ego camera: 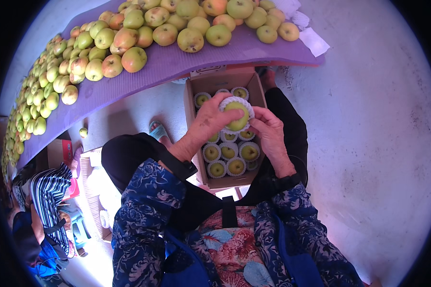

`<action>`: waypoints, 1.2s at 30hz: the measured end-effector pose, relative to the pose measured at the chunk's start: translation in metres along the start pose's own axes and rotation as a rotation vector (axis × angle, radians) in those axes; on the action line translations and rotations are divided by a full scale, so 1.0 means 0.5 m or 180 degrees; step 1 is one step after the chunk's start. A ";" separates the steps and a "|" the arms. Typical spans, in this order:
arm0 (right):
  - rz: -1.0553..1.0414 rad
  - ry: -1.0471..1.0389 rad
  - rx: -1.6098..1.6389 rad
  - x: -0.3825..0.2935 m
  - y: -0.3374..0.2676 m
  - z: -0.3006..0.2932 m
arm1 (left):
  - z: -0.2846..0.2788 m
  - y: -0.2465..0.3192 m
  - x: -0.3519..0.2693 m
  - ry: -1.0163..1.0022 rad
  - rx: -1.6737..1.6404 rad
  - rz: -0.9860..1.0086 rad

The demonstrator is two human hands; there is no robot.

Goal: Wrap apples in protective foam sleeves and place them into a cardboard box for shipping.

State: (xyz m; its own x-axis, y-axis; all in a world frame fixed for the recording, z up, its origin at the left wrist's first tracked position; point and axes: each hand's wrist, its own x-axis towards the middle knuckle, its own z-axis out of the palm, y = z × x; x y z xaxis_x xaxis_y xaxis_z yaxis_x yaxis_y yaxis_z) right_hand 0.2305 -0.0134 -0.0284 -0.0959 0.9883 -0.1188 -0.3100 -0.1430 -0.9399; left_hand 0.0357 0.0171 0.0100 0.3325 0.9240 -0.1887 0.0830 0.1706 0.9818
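Note:
Between my two hands is a green apple (pixel 237 118) partly wrapped in a white foam net sleeve (pixel 227 102). My left hand (pixel 215 114) grips it from the left, thumb lying across the bare green skin. The fingertips of my right hand (pixel 267 126) pinch the edge of the sleeve on the right side. Directly below is an open cardboard box (pixel 225 77), standing between my knees. Rows of apples in white foam nets (pixel 228 151) fill much of what shows inside it; my hands hide its middle.
A large heap of loose apples (pixel 129 39) covers a table with a purple ribbed mat (pixel 165 64). White foam nets (pixel 301 19) lie at its right end. One apple (pixel 83 132) is on the floor. At left, another person (pixel 50 193) sits near a cardboard box (pixel 93 193) holding white material.

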 end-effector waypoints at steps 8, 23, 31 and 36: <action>0.0249 0.0266 -0.0199 -0.005 -0.033 0.012 | 0.003 -0.010 0.004 0.0234 0.0640 0.0101; -0.0069 0.0399 -0.0168 -0.016 -0.030 0.060 | 0.011 -0.018 0.005 0.0379 -0.1018 0.0026; 0.0035 0.0398 0.0004 -0.011 -0.032 0.056 | 0.009 -0.016 0.002 0.0292 -0.0897 0.0214; -0.0050 0.0551 0.0266 -0.013 -0.044 0.043 | 0.004 0.023 -0.009 -0.0190 -0.1043 -0.0341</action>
State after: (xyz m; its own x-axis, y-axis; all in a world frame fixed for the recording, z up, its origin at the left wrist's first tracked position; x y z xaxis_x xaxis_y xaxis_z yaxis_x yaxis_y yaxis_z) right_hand 0.2175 -0.0176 0.0000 0.0715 0.9838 -0.1642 -0.3883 -0.1242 -0.9131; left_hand 0.0372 0.0142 0.0220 0.3935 0.8749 -0.2822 -0.1826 0.3753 0.9088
